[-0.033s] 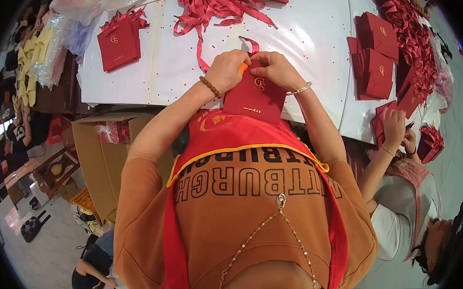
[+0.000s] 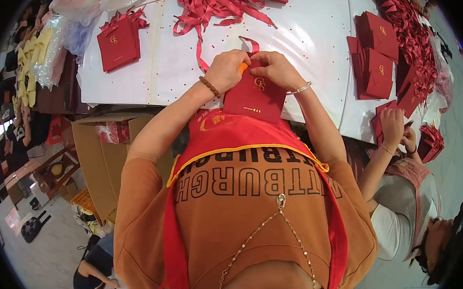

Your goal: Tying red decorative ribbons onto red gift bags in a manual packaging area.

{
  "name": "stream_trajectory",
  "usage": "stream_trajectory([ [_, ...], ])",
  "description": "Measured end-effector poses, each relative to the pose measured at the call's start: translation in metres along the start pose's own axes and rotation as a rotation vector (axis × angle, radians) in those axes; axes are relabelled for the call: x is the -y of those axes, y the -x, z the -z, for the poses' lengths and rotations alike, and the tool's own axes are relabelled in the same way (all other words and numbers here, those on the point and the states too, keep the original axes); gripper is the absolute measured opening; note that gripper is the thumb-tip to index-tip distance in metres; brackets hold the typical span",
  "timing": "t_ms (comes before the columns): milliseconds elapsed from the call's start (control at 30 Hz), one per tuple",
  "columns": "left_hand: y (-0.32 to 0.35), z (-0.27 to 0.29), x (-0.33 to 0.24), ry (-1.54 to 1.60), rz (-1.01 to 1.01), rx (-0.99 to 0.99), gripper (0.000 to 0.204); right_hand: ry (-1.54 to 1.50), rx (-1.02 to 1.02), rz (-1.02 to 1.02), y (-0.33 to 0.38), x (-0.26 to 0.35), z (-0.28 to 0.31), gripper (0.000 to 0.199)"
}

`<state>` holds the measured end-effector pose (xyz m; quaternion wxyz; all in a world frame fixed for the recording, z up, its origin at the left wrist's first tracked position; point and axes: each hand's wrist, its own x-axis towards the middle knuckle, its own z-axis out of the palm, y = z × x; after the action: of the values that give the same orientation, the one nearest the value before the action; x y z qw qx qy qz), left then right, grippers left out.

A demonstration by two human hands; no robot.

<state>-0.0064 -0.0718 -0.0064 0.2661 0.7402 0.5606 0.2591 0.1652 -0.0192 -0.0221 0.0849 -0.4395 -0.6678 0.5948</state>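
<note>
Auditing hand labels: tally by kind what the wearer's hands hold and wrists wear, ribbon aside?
Red paper bag, at both hands: 1
Orange item, mostly hidden in the left hand: 1
Brown bead bracelet: 1
Silver bangle: 1
Total: 4

The left forearm (image 2: 166, 118) and right forearm (image 2: 323, 124) slope inward from bent elbows over the near edge of the worktop (image 2: 132, 89), the wrists just past it. The left hand (image 2: 228, 69) is curled, back upward, fingers folded in. Close beside it, the right hand (image 2: 277, 70) bends at the knuckles, thumb and forefinger drawn into a pinch toward the left.
</note>
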Motion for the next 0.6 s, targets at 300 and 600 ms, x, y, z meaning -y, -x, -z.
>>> stream_trajectory([
  [300, -0.0024, -0.0023, -0.0036, -0.022, 0.039, 0.014, 0.008, 0.054, -0.032, 0.01, 0.0023, -0.0034, 0.0002, 0.031],
  [600, -0.0011, -0.0036, -0.0054, -0.006, 0.054, -0.012, 0.008, 0.007, -0.031, 0.011, 0.0046, -0.0033, -0.0017, 0.031],
])
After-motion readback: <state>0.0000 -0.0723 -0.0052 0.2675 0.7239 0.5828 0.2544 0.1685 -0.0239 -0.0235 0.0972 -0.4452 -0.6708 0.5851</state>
